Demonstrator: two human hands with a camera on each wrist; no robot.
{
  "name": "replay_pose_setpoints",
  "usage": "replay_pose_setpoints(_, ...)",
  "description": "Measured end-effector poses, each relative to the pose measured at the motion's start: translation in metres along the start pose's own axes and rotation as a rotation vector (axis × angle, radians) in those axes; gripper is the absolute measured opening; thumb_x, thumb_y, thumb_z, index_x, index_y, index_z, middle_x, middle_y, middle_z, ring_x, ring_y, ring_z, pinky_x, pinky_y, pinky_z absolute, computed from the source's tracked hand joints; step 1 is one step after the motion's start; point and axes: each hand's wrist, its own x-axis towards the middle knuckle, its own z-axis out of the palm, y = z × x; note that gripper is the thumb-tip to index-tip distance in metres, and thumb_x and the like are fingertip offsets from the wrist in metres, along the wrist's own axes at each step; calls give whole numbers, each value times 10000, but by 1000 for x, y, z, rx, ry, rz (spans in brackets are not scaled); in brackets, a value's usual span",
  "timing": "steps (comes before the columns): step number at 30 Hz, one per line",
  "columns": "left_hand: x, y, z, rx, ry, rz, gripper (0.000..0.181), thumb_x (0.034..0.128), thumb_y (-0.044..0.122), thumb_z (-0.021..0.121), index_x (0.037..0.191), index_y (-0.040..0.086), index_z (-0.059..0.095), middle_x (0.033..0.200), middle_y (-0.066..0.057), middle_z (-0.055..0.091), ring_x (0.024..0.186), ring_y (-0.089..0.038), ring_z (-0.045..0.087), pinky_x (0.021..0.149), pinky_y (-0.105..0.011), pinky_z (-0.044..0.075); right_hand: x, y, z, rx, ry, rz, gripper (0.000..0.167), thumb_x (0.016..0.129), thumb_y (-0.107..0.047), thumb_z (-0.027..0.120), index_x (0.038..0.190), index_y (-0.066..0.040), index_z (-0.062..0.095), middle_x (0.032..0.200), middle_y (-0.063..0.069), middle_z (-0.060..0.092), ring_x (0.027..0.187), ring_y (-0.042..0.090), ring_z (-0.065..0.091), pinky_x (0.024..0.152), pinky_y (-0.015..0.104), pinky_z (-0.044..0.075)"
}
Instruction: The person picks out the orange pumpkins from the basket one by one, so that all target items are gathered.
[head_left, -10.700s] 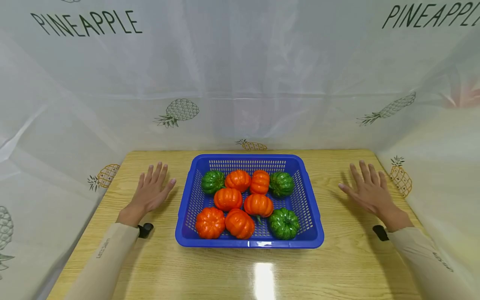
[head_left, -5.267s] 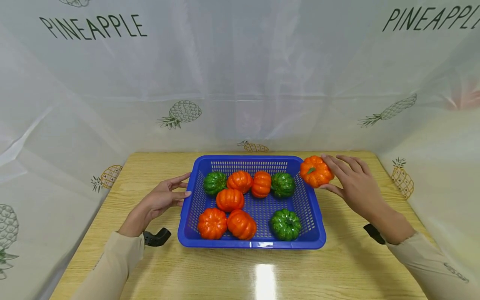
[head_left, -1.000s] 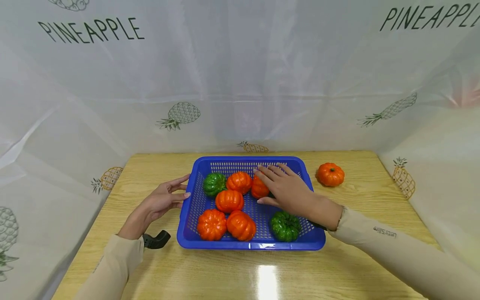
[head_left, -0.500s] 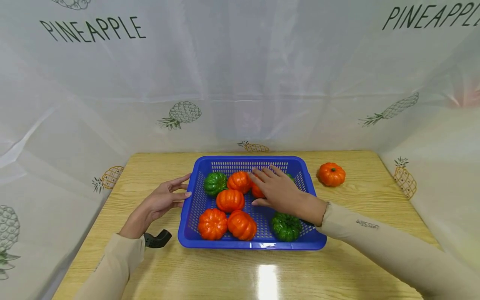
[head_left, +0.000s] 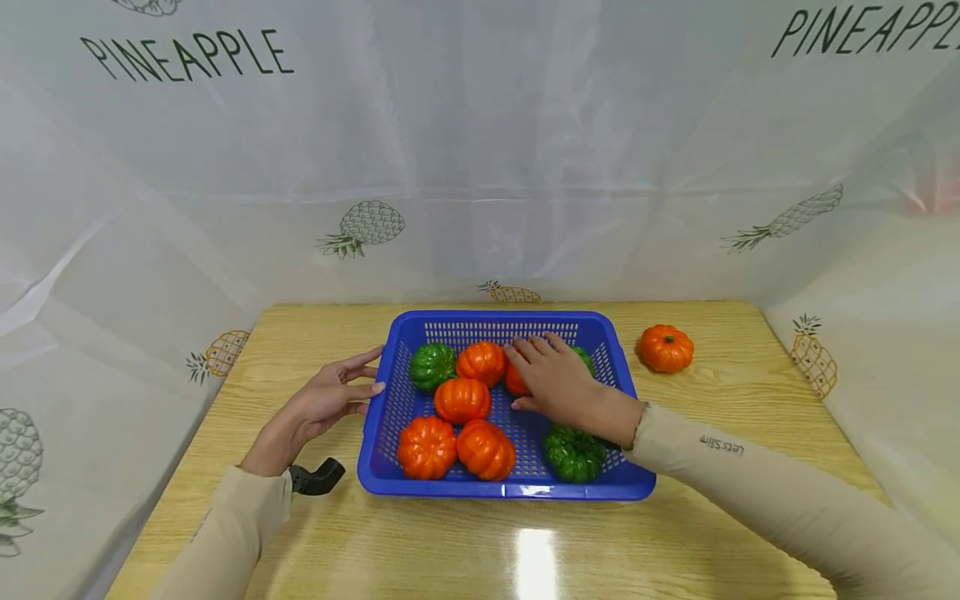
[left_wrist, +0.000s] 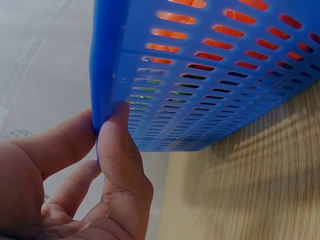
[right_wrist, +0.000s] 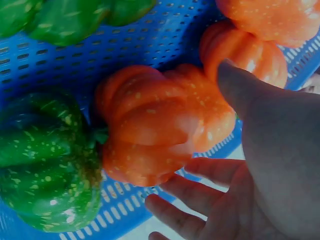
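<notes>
A blue plastic basket point(head_left: 581, 492) holds several small orange and green pumpkins. At its left rim my left hand point(head_left: 322, 402) pinches the edge between thumb and fingers; the left wrist view shows the grip close up. My right hand point(head_left: 558, 379) reaches over an orange pumpkin point(right_wrist: 150, 125) in the back row and covers part of it. In the right wrist view its fingertips are at that pumpkin's side, while the thumb stands apart. Beside this pumpkin sits a green pumpkin point(right_wrist: 47, 160), partly hidden by the hand in the head view.
One orange pumpkin point(head_left: 666, 348) stands on the wooden table point(head_left: 720, 400) right of the basket. A green pumpkin point(head_left: 574, 454) lies under the right forearm. A pineapple-print curtain point(head_left: 480, 150) hangs around the table's back and sides.
Both hands lay on the table at first. The left took the basket rim; the right moved an orange pumpkin to the table's right, then returned over the basket, shifting slightly left lately.
</notes>
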Motion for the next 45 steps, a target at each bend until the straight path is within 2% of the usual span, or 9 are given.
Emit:
replay_pose_setpoints(6, 0, 0, 0, -8, -5, 2, 743, 1061, 22, 600, 1693, 78, 214, 1374, -214, 497, 923, -126, 707, 819, -286, 627, 2, 5, 2, -39, -16, 32, 766, 948, -515, 767, 1495, -24, 551, 1469, 211, 578, 1357, 401, 549, 1184, 565, 413)
replay_pose_setpoints(14, 2, 0, 1, -8, -9, 4, 744, 1064, 27, 600, 1696, 93, 215, 1381, -209, 489, 931, -128, 706, 822, -286, 626, 1, 6, 5, -116, 37, 18, 632, 919, -444, 817, 1370, -68, 582, 1305, 186, 641, 1245, 372, 606, 1120, 526, 477)
replay_pose_setpoints(18, 2, 0, 2, -11, -11, 5, 743, 1065, 30, 602, 1697, 98, 216, 1388, -211, 487, 932, -130, 710, 830, -291, 629, -1, 6, 3, -132, 50, 14, 636, 909, -449, 815, 1368, -66, 598, 1280, 149, 657, 1235, 351, 611, 1117, 511, 481)
replay_pose_setpoints(25, 1, 0, 1, -10, -10, 6, 742, 1064, 27, 599, 1696, 93, 215, 1381, -207, 491, 940, -134, 708, 834, -296, 629, -13, 12, -10, -45, 33, 52, 654, 973, -448, 726, 1477, -52, 594, 1449, 137, 630, 1365, 380, 557, 1183, 549, 419)
replay_pose_setpoints(30, 1, -1, 0, -10, -15, 13, 738, 1066, 28, 597, 1696, 96, 218, 1379, -201, 500, 951, -137, 706, 842, -305, 629, -26, 22, -18, 22, 102, 73, 644, 964, -425, 740, 1483, -69, 602, 1465, 137, 630, 1380, 413, 544, 1180, 569, 409)
replay_pose_setpoints(35, 0, -1, 1, -12, -13, 10, 737, 1064, 24, 595, 1694, 86, 217, 1370, -197, 504, 944, -130, 704, 838, -295, 628, -45, 32, -27, 109, 149, 97, 706, 934, -398, 778, 1522, -68, 569, 1508, 152, 598, 1402, 446, 514, 1200, 602, 375)
replay_pose_setpoints(45, -1, -1, 0, -12, -12, 4, 736, 1067, 35, 599, 1695, 89, 219, 1372, -196, 501, 939, -130, 704, 837, -294, 628, -79, 51, -27, 147, 284, 153, 742, 889, -330, 848, 1526, -77, 566, 1506, 152, 600, 1383, 440, 513, 1121, 651, 432)
